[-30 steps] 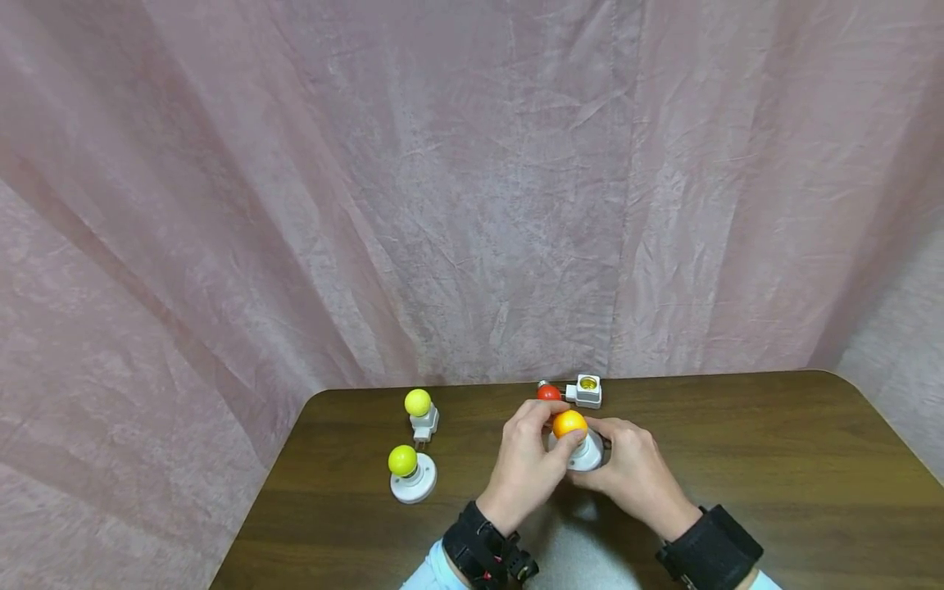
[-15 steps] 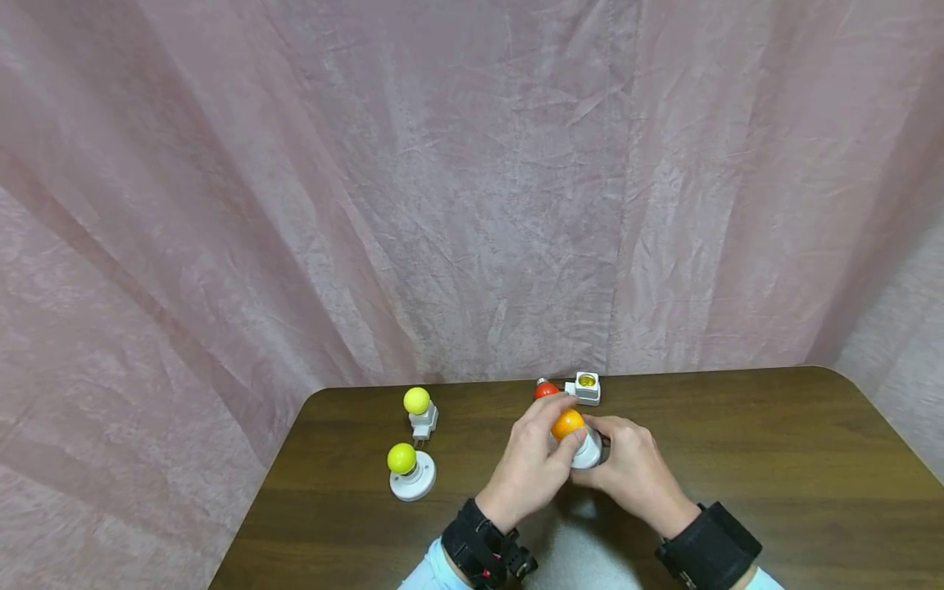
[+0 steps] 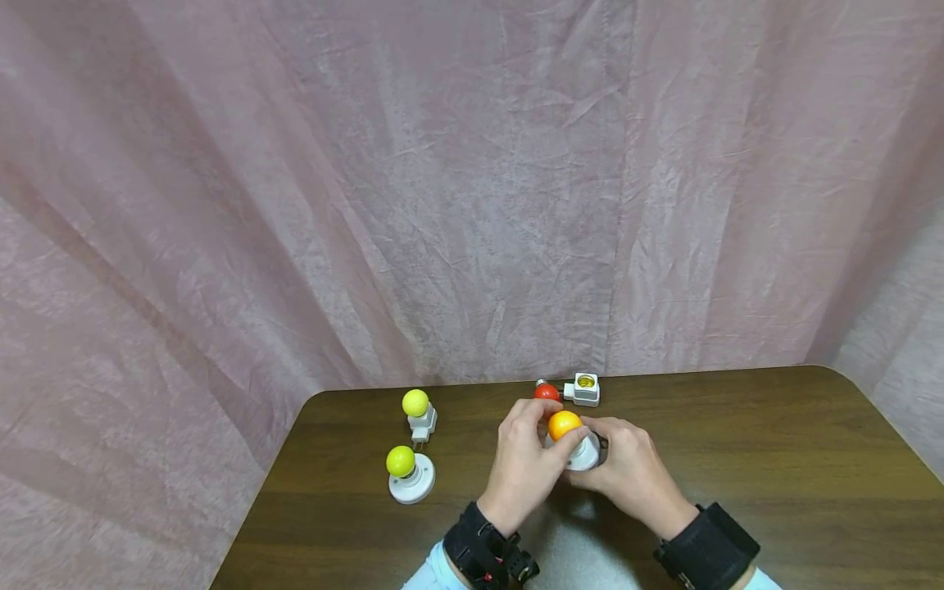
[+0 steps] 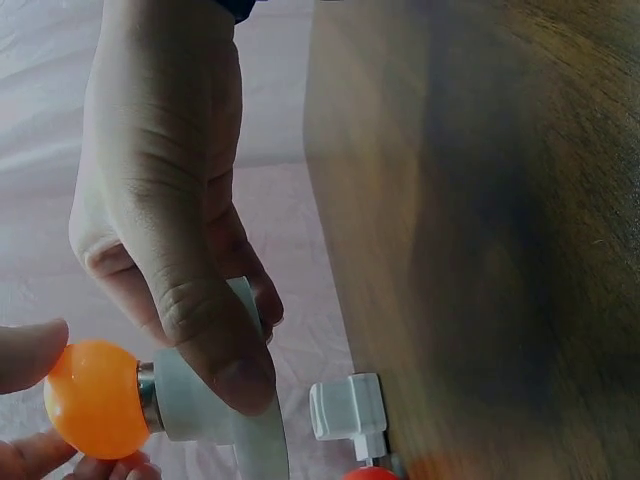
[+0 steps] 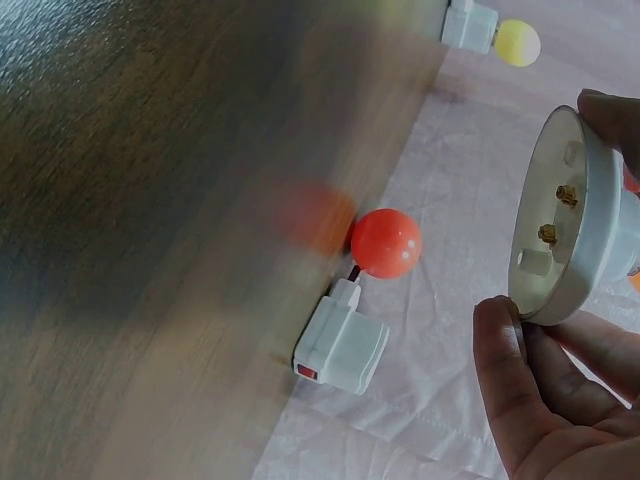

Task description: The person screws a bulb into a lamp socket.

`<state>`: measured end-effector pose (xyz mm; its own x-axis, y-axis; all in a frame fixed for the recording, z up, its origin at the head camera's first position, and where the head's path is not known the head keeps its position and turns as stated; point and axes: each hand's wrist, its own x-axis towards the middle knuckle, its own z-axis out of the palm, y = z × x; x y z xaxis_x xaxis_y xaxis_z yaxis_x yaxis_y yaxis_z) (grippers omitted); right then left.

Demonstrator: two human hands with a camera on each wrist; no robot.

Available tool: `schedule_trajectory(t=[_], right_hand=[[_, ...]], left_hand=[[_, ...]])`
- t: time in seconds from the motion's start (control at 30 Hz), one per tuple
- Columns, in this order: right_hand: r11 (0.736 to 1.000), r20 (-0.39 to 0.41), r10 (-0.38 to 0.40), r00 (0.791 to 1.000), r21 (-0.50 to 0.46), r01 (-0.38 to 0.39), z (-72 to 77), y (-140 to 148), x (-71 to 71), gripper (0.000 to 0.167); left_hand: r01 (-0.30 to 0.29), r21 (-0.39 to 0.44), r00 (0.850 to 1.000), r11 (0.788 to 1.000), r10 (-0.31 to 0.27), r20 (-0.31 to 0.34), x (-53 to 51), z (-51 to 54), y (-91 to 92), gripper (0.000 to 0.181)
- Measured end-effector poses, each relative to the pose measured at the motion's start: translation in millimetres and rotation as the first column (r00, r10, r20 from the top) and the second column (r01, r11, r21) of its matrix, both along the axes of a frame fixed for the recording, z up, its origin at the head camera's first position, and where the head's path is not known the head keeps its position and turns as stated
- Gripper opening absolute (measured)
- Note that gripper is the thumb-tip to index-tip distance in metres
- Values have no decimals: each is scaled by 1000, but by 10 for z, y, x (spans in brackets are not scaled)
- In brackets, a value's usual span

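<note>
My left hand pinches an orange round bulb between thumb and fingers. In the left wrist view, the bulb's metal screw end enters the neck of a white round lamp base, with a sliver of metal showing. My right hand grips that base by its rim, thumb and fingers on opposite sides. The right wrist view shows the base's hollow underside with brass screws; the base is tilted and held above the table. There the bulb is mostly hidden behind the base.
Behind the hands lie a red bulb and a white plug-in socket with a bare brass opening. To the left stand a yellow-green bulb in a round base and another in a plug-in socket. A pink curtain hangs behind the wooden table.
My left fingers reached further right over the orange bulb half a second ago, and now lie back to the left. The right hand keeps hold of the base in nearly the same place.
</note>
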<state>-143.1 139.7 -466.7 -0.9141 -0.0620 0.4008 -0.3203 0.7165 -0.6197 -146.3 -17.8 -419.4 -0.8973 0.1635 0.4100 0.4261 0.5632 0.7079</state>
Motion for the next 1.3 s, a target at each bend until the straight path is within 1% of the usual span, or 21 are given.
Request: schedule_trajectory(t=[0.1, 0.2, 0.4, 0.5, 0.57, 0.63, 0.67, 0.77, 0.83, 0.9, 0.97, 1.03, 1.3], right_hand=[[1000, -3, 1, 1000, 7, -1, 2, -1, 0, 72], [1000, -9, 2, 1000, 16, -2, 4, 0, 1, 72], [1000, -18, 10, 1000, 23, -10, 8, 8, -3, 72], [1000, -26, 10, 1000, 25, -9, 9, 12, -7, 72], [1000, -35, 7, 999, 26, -6, 12, 14, -9, 72], [1000, -44, 3, 999, 27, -2, 16, 15, -9, 72], [1000, -46, 1, 999, 27, 0, 18, 14, -9, 72], [1000, -45, -3, 999, 22, 4, 24, 12, -7, 70], [1000, -41, -5, 999, 18, 6, 26, 10, -7, 67], [1000, -36, -5, 999, 14, 5, 26, 9, -5, 67], [1000, -32, -3, 999, 12, 4, 25, 7, -6, 68], [1000, -27, -2, 1000, 13, 2, 23, 6, -7, 70], [1000, -13, -2, 1000, 18, 3, 22, 17, -3, 72]], left_hand=[[39, 6, 999, 999, -39, 1, -2, 1, -2, 31], [83, -6, 997, 997, -83, 1, -3, -1, -4, 29], [181, -26, 983, 983, -181, 0, -4, -3, -12, 29], [205, -31, 979, 978, -205, -4, -4, -3, -16, 30], [196, -42, 980, 980, -197, -22, -3, -1, -15, 30], [166, -44, 985, 985, -168, -40, -3, 2, -11, 31], [145, -33, 988, 989, -146, -42, -4, 5, -8, 32], [50, -7, 998, 999, -50, -30, -7, 9, 0, 38], [-6, 10, 1000, 1000, 6, -3, -9, 12, 4, 43], [-42, 4, 999, 999, 42, 14, -11, 10, 5, 45], [-49, -4, 998, 999, 49, 26, -11, 12, 4, 44], [-41, -5, 999, 999, 41, 32, -11, 13, 2, 42], [25, -1, 999, 1000, -25, 36, 1, 26, 3, 34]])
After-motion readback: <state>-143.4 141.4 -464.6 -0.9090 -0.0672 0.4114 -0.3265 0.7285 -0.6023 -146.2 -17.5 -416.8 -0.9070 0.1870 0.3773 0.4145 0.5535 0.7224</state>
